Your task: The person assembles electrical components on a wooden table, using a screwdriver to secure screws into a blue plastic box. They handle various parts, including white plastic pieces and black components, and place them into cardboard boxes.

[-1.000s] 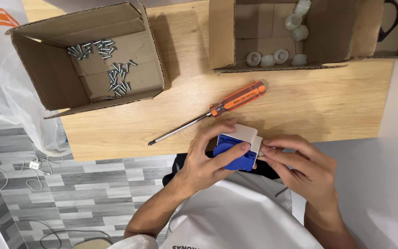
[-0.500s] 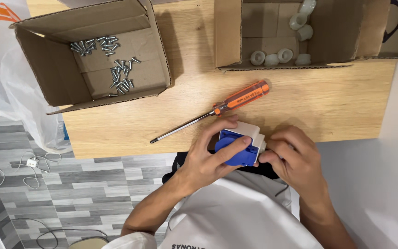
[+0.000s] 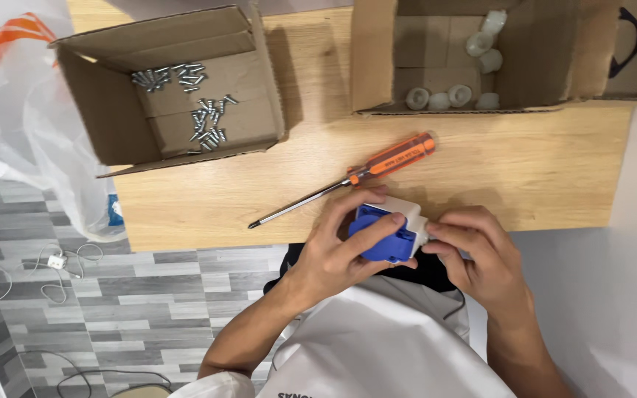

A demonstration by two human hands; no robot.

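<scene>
A person holds a small blue-and-white plastic box (image 3: 386,230) in both hands at the near edge of the wooden counter (image 3: 525,169). The left hand (image 3: 333,247) wraps the blue side in a closed grip; the right hand (image 3: 481,254), open-fingered a second ago, has now drawn in, its fingertips pinching the white end. The change suggests a firmer hold for working on the part. An orange-handled screwdriver (image 3: 348,179) lies untouched just beyond the hands. A cardboard box of screws (image 3: 178,88) sits at the far left, a box of white caps (image 3: 466,59) at the far right.
</scene>
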